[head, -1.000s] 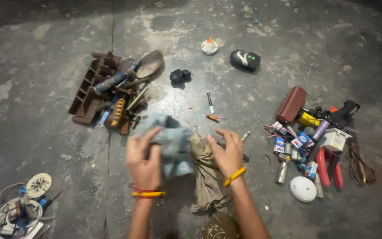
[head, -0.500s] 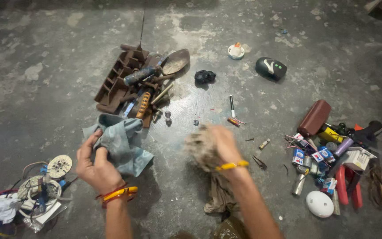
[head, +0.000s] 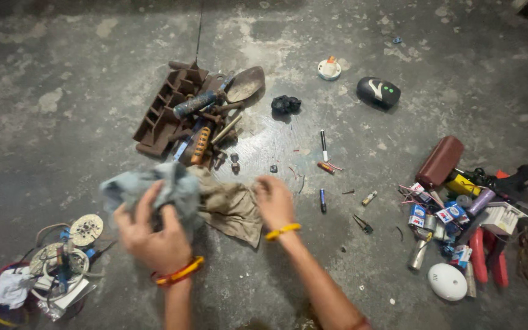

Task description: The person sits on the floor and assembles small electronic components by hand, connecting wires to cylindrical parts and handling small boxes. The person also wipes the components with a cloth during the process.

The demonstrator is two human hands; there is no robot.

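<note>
My left hand (head: pixel 153 235) grips a grey-blue rag (head: pixel 148 186), bunched and lifted a little above the concrete floor. My right hand (head: pixel 274 201) rests with fingers closed on the edge of a tan cloth (head: pixel 230 206) that lies flat on the floor between the two hands. The tan cloth touches the grey-blue rag on its left side. Both wrists wear orange and yellow bangles.
A pile of rusty tools and a brown rack (head: pixel 172 110) lies behind the cloths. Pens and small batteries (head: pixel 323 172) are scattered to the right. Further right sits a heap of pliers, tins and a white oval (head: pixel 447 281). Wires and discs (head: pixel 56 260) lie at left.
The tan cloth went from bunched in my right hand to lying on the floor, beside the rag. My left hand has lifted the grey-blue rag slightly.
</note>
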